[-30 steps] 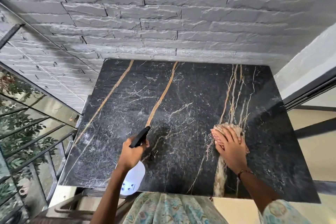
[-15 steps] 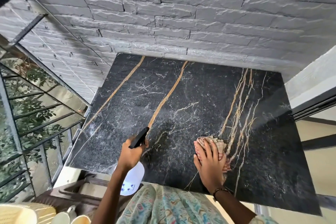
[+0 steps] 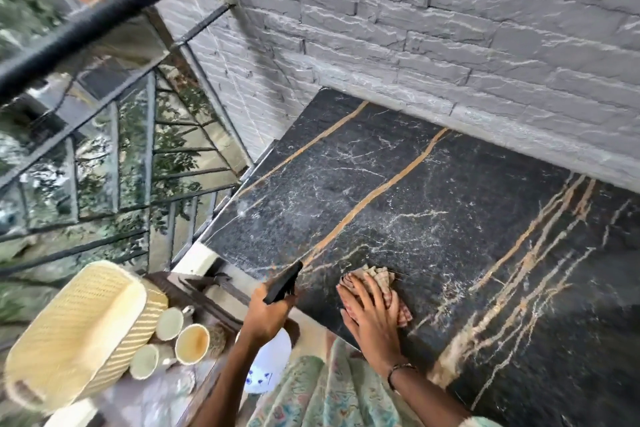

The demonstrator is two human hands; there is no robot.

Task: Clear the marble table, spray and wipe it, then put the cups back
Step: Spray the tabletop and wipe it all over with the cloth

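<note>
left hand [image 3: 268, 317] clamped on spray bottle [image 3: 268, 362]; right hand [image 3: 372, 317], fingers spread, pressed checked cloth [image 3: 375, 279] flat onto marble table [image 3: 450, 218].

our right hand [image 3: 372, 317] lies on the cloth [image 3: 375, 282] at the table's [image 3: 450, 218] near edge; our left hand [image 3: 268, 314] holds the sprayer [image 3: 270, 362] just left of it; the cups [image 3: 176, 340] and basket [image 3: 76, 333] sit farther left.
</note>
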